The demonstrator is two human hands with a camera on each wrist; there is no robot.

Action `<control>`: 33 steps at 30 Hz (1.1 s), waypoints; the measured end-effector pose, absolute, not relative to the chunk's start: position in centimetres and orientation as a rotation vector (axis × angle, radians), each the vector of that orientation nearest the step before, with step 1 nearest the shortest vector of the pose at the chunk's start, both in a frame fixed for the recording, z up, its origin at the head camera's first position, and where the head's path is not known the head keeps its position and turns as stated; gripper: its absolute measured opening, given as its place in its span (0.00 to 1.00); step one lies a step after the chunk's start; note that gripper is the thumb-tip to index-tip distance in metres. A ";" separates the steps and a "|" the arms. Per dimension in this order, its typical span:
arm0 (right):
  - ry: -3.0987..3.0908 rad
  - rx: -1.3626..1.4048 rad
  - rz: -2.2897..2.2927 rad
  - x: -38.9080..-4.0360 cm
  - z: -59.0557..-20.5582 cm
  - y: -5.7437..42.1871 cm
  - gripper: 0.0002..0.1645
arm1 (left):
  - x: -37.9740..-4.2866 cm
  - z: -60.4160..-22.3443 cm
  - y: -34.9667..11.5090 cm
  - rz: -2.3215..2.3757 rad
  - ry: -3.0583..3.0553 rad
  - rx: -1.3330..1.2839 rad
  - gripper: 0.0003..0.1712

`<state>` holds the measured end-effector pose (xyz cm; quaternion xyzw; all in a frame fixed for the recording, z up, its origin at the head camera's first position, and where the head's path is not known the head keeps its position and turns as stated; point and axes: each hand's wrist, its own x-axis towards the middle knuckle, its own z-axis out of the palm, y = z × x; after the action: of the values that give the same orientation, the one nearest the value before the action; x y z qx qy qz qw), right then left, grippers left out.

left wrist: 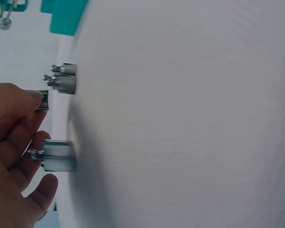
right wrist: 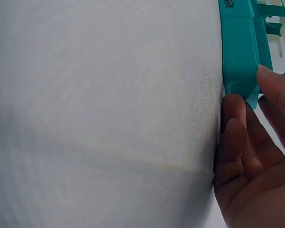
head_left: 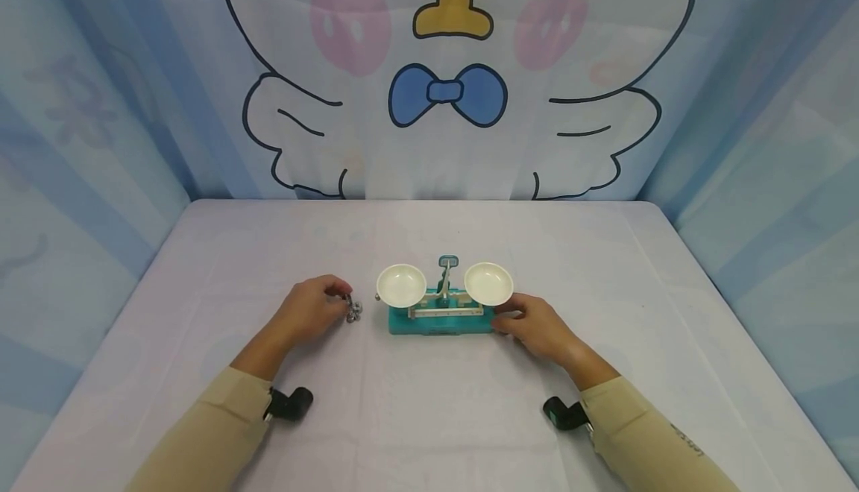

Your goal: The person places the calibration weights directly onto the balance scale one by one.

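Observation:
A teal balance scale [head_left: 439,324] with two white pans, the left pan [head_left: 401,285] and the right pan [head_left: 488,284], stands upright on the table. Left of it, my left hand [head_left: 315,309] pinches a small metal weight [left wrist: 44,100] between thumb and finger. Several silver weights [head_left: 353,312] stand close by these fingertips. In the left wrist view, a larger weight [left wrist: 59,156] stands near the lower fingers and smaller weights [left wrist: 64,84] stand beyond the thumb. My right hand [head_left: 540,328] grips the right end of the scale's base [right wrist: 241,52], its thumb on the upper edge.
A white cloth covers the table [head_left: 429,410]. Behind it hangs a curtain [head_left: 450,149] with a cartoon figure, and pale blue curtains [head_left: 74,201] stand at both sides. A black wrist camera [head_left: 291,404] juts from the left sleeve, another camera [head_left: 564,414] from the right.

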<state>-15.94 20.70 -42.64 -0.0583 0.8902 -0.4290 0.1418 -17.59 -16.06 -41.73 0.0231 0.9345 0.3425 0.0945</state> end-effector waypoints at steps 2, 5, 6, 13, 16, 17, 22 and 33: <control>2.572 -0.163 -1.233 -15.9 -42.7 20.7 0.23 | -17.5 -41.0 -16.0 1.021 2.773 0.076 0.15; 2.570 -0.161 -1.234 -15.9 -42.7 20.7 0.23 | -17.4 -39.8 -15.8 1.019 2.799 0.128 0.15; 2.568 -0.159 -1.236 -15.9 -42.7 20.7 0.23 | -17.3 -39.4 -15.6 1.019 2.809 0.151 0.15; 2.556 -0.161 -1.255 -15.9 -42.7 20.8 0.23 | -16.7 -36.6 -14.3 1.032 2.867 0.316 0.16; 2.554 -0.153 -1.257 -16.0 -42.7 20.8 0.23 | -16.5 -35.7 -13.6 1.049 2.870 0.373 0.16; 2.554 -0.152 -1.255 -16.0 -42.7 20.8 0.23 | -16.4 -35.5 -13.4 1.055 2.869 0.388 0.16; 2.566 -0.150 -1.245 -16.0 -42.7 20.7 0.23 | -16.6 -35.1 -12.4 1.039 2.874 0.470 0.15; 2.574 -0.133 -1.230 -16.0 -42.6 20.5 0.24 | -17.4 -35.3 -10.6 0.972 2.873 0.551 0.14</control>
<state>-15.98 20.45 -42.63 -0.0462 0.8921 -0.4263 0.1421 -17.41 -10.60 -35.26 0.1787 0.9316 0.3152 0.0294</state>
